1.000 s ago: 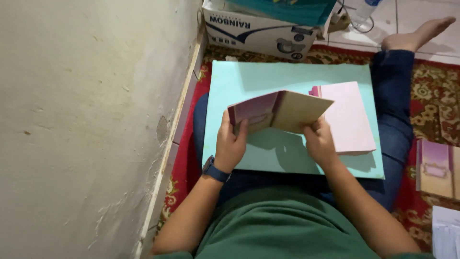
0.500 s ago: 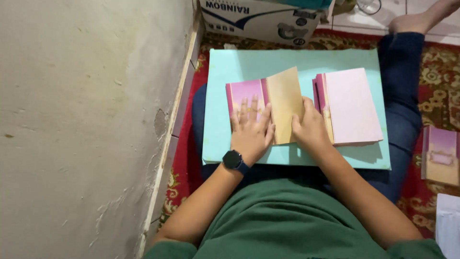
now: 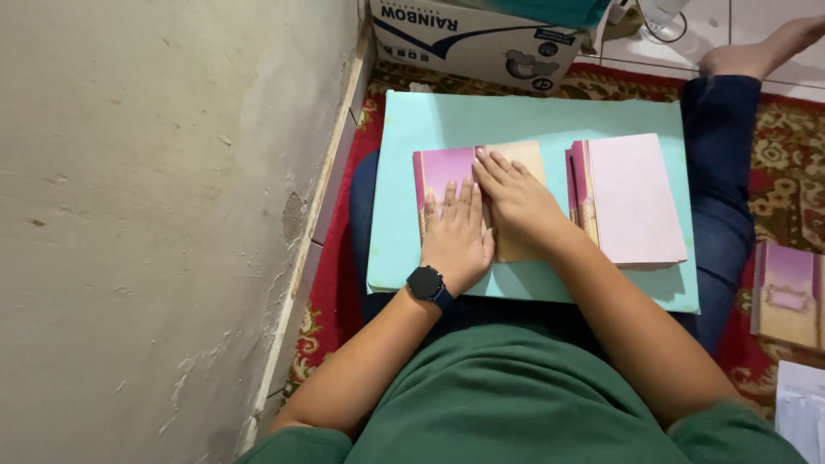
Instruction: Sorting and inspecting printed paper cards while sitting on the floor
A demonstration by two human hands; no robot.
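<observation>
Nearest to me, my left hand (image 3: 458, 238), with a black round wristwatch (image 3: 424, 282) on its wrist, lies palm down on the pink and tan folded card booklet (image 3: 447, 172). Its fingers (image 3: 450, 199) are stretched flat and close together, pressing rather than gripping. My right hand (image 3: 516, 199) crosses in from the right and rests flat on the tan half of the same booklet, its fingers (image 3: 491, 166) spread straight along the fold, holding nothing. The 2 hands touch side by side. The booklet lies closed on the left half of the pale turquoise flat board (image 3: 533, 116) that sits across my lap as a desk.

Just to the right of my right hand, on the same board, is a neat stack of pale pink booklets (image 3: 632, 198), apart from the one I press. Off the board to the right, another pink and tan booklet (image 3: 786, 292) lies on the red patterned carpet (image 3: 786, 163). Farther off, a white printed cardboard box (image 3: 468, 39) stands on the floor beyond the board. A rough cream plaster wall (image 3: 155, 215) runs along my left.
</observation>
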